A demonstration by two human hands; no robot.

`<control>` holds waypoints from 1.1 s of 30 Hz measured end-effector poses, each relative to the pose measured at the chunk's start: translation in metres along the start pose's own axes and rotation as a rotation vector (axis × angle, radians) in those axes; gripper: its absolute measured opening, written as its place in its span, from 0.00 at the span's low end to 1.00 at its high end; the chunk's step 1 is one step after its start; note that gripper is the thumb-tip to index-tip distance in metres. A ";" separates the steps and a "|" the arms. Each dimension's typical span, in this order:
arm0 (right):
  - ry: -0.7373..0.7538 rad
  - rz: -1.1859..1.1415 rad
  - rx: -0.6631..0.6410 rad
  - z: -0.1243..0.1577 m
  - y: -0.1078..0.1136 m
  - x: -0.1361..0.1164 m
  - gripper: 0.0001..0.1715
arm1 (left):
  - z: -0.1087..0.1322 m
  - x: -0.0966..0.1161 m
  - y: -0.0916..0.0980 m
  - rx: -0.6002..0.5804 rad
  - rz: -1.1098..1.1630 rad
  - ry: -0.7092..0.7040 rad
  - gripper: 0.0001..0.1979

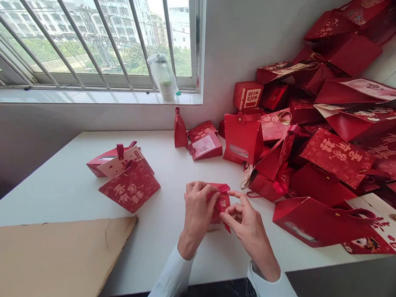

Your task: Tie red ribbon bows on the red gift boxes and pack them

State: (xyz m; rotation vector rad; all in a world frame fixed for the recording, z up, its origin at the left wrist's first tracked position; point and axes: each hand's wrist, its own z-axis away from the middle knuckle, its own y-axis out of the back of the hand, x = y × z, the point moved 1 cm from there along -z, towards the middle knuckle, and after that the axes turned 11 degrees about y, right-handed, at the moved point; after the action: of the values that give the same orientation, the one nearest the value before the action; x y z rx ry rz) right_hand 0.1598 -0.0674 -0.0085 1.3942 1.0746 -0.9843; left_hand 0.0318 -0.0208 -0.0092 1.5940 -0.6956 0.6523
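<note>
A small red box [215, 216] with a red ribbon [221, 188] stands on the white table in front of me. My left hand [199, 205] is at its left side, thumb and fingers pinched on the ribbon near the top. On the right side, my right hand [245, 221] has its index finger stretched toward the ribbon's upper part, while the thumb and curled fingers close at the ribbon's hanging end beside the gold-lettered front. The fingers partly cover the box.
Many red gift boxes [338, 155] are heaped on the right. Several more boxes [130, 186] sit at the left, and a few stand by the wall. Cardboard [61, 259] covers the table's front left. A bagged cup [164, 77] is on the windowsill.
</note>
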 end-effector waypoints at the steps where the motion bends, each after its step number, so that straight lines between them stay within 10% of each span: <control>1: -0.015 0.022 -0.033 0.001 0.002 -0.002 0.23 | 0.000 0.000 0.002 -0.016 0.022 -0.005 0.08; 8: -0.016 0.313 -0.088 -0.003 0.028 -0.008 0.20 | 0.005 -0.016 0.027 0.123 0.104 0.092 0.13; 17: 0.485 0.537 -0.077 -0.040 0.013 -0.006 0.13 | 0.011 -0.031 0.041 -0.180 0.151 0.191 0.13; 33: 0.361 0.406 -0.049 -0.049 0.009 0.004 0.11 | 0.040 -0.030 0.057 -0.613 0.375 0.367 0.09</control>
State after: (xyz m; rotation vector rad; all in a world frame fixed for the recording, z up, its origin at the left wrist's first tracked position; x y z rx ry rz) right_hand 0.1695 -0.0185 -0.0061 1.7050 1.0072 -0.4182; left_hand -0.0302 -0.0643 0.0006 0.7591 -0.8239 0.8746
